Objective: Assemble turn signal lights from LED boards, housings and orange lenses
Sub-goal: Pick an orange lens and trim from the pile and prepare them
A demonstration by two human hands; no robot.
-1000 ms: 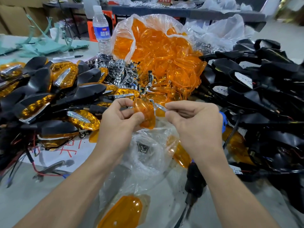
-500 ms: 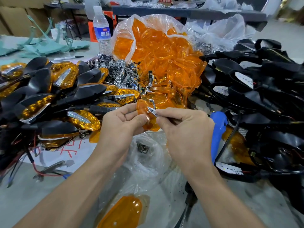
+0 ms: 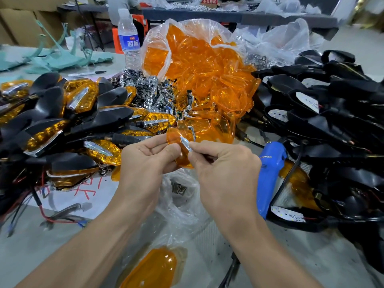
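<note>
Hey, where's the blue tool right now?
In the head view, the blue tool lies on the table just right of the right hand, at the near edge of the black housings pile.

1. A grey counter [image 3: 31, 256] spreads under and around the left hand [image 3: 145, 161], evenly lit.
2. Far beyond both hands, a long dark table [image 3: 239, 17] crosses the room and carries a red sign [image 3: 209, 1].
3. Brown cardboard boxes [image 3: 18, 23] stand far left of the left hand.
4. Pale floor [image 3: 357, 40] shows far beyond the right hand [image 3: 226, 173].
5. An orange stool [image 3: 115, 39] stands before the table.
</note>
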